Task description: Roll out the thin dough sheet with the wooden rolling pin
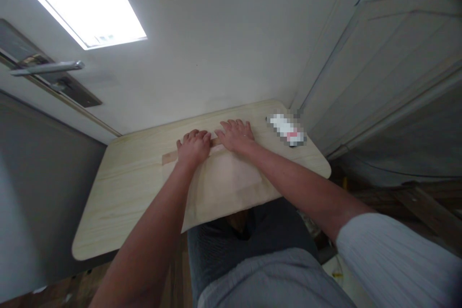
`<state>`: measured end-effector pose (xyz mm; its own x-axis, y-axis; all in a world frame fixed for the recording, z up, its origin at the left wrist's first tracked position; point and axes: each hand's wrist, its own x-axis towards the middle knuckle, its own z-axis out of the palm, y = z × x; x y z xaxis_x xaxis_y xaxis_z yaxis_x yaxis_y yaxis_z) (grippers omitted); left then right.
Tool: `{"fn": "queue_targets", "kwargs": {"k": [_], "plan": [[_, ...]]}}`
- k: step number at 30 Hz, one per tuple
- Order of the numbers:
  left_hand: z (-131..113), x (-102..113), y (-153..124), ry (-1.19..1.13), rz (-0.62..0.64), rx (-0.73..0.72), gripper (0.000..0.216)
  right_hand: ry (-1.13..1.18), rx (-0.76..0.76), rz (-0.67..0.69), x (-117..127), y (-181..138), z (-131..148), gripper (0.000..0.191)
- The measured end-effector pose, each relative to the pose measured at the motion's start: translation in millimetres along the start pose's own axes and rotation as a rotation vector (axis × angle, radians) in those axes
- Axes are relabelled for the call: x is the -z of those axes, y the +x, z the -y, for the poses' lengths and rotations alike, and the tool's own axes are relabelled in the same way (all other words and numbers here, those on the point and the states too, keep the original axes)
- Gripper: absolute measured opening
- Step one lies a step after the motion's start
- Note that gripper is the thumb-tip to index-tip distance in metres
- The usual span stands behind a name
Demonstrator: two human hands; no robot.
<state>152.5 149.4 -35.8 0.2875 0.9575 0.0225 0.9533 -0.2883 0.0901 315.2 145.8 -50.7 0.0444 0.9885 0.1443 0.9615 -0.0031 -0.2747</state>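
Note:
A pale beige sheet [227, 178] lies on the wooden tabletop, its lower edge reaching the table's near side. I cannot tell whether it is paper or cloth. Along its far edge runs a flat brown strip [169, 158], partly hidden under my hands. My left hand [195, 147] presses down on the strip, fingers slightly bent and apart. Just to its right, my right hand [236, 134] rests with spread fingers over the strip's other end. Both palms face down, and neither hand grips anything that I can see.
The light wood table [119, 187] has rounded corners and stands against a pale door with a metal handle [50, 67]. A pixelated white object [287, 129] lies at the table's right end. Panelled wall [407, 53] rises on the right.

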Motion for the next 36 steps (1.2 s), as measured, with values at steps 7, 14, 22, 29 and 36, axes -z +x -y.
{"fn": "queue_targets", "kwargs": {"k": [7, 14, 22, 29, 36], "plan": [[4, 1, 13, 0.027, 0.02, -0.006, 0.05, 0.001, 0.006, 0.035, 1, 11, -2, 0.056], [5, 2, 22, 0.089, -0.029, -0.003, 0.049, -0.01, 0.009, -0.007, -8, 23, -4, 0.059], [4, 3, 26, 0.063, -0.058, 0.021, 0.055, 0.001, -0.007, -0.048, -4, 25, -1, 0.058], [1, 4, 11, 0.121, -0.069, -0.03, 0.047, -0.023, -0.005, -0.082, -3, 11, 1, 0.057], [-7, 4, -14, 0.067, -0.109, 0.007, 0.05, -0.007, -0.019, -0.122, 0, -16, 4, 0.053]]}}
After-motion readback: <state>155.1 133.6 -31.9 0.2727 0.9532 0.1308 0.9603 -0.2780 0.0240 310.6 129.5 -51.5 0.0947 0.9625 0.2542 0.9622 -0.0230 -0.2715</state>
